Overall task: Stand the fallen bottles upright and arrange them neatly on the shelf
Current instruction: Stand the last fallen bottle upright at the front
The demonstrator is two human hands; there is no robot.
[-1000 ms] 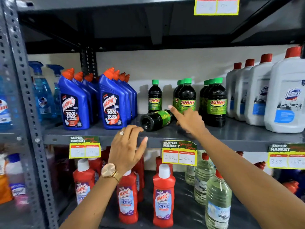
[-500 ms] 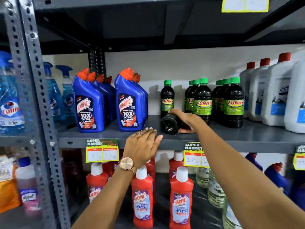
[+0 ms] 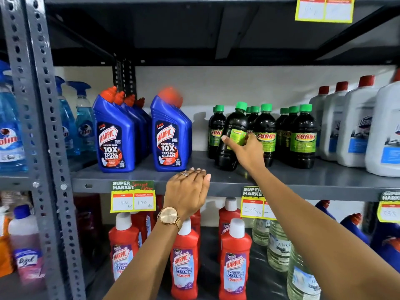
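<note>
Grey shelf (image 3: 138, 177) holds blue Harpic bottles (image 3: 171, 137) beside the tilted Sunny bottle (image 3: 234, 135) in the right hand (image 3: 246, 151)'s closed grip.

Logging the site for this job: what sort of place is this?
Most likely a supermarket's cleaning-products aisle: metal shelf stocked with rows of Harpic bottles and Sunny bottles, and "Super Market" price tags clipped on its edge.

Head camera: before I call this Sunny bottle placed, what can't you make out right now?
- Held bottle: its label is blurred and partly covered by the right hand; the base touching the shelf can't be confirmed.
- Rear Sunny bottles: hidden behind the front ones, count unclear.
- White jugs: cut off by the right edge.
- Left hand: its fingers hide the shelf lip.
</note>
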